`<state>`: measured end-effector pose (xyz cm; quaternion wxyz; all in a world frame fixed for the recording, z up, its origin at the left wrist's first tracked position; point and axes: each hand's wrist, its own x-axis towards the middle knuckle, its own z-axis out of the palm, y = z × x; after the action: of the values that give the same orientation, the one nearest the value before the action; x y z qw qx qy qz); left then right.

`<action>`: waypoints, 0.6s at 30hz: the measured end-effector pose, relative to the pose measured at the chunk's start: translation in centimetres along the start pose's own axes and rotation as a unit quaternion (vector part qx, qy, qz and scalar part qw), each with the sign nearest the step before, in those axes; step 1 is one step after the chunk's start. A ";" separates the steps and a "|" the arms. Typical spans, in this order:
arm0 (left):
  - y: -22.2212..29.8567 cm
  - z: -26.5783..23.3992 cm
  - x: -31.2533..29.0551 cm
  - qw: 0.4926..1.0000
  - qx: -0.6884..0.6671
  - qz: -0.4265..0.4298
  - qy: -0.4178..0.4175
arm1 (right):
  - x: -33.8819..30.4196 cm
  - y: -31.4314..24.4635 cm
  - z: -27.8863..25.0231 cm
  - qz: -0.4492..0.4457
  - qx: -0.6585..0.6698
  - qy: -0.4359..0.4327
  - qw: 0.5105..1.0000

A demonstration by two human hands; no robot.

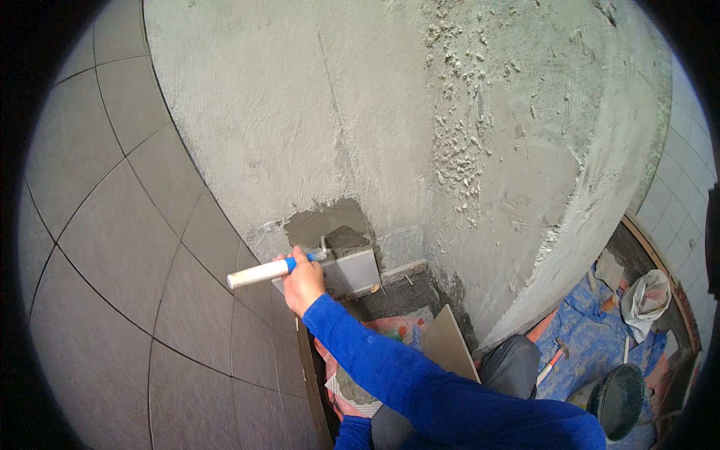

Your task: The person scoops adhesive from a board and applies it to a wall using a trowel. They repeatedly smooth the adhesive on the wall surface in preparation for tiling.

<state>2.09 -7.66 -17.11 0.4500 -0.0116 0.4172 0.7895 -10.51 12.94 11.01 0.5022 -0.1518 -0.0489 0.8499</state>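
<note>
My right hand (303, 283) is closed round the white and blue handle of a trowel (259, 273). Its bent metal neck reaches to wet grey mortar (321, 221) spread low on the wall; the blade is hard to make out. Just below that mortar, a light grey tile (355, 273) stands against the wall. Lower down, partly behind my right sleeve, my left hand (346, 410) grips a ribbed-back tile (369, 407) by its edge. A heap of grey mortar (352, 388) lies on this tile. Most of the left fingers are hidden.
Grey tiles (112, 255) cover the left wall. Rough plaster (510, 165) covers the right one. Beside my knee leans a loose tile (448, 341). At lower right, a blue tarp (574, 330) bears a hammer (551, 364), a dark bucket (622, 403) and a white bag (643, 301).
</note>
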 end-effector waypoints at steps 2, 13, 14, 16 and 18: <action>0.1 0.3 -0.4 1.000 0.029 0.012 0.002 | 0.8 -0.1 1.4 -0.006 0.000 0.015 1.000; -3.4 -4.2 3.7 0.972 -0.201 -0.055 -0.110 | 2.1 0.8 4.0 -0.072 -0.159 0.013 0.984; -2.9 -3.3 3.2 0.974 -0.191 -0.048 -0.116 | 2.1 0.7 4.2 -0.071 -0.163 0.000 0.984; -1.3 -0.7 1.7 0.982 -0.145 -0.017 -0.120 | 1.9 0.5 5.1 -0.080 -0.140 -0.002 0.987; 0.6 2.3 0.0 0.988 -0.050 0.054 -0.133 | 1.4 0.5 7.0 -0.093 -0.084 0.015 0.992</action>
<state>2.55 -6.27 -15.21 0.4567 0.0940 0.3140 0.8271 -13.71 14.34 17.21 0.5655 -0.2007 -0.1267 0.7899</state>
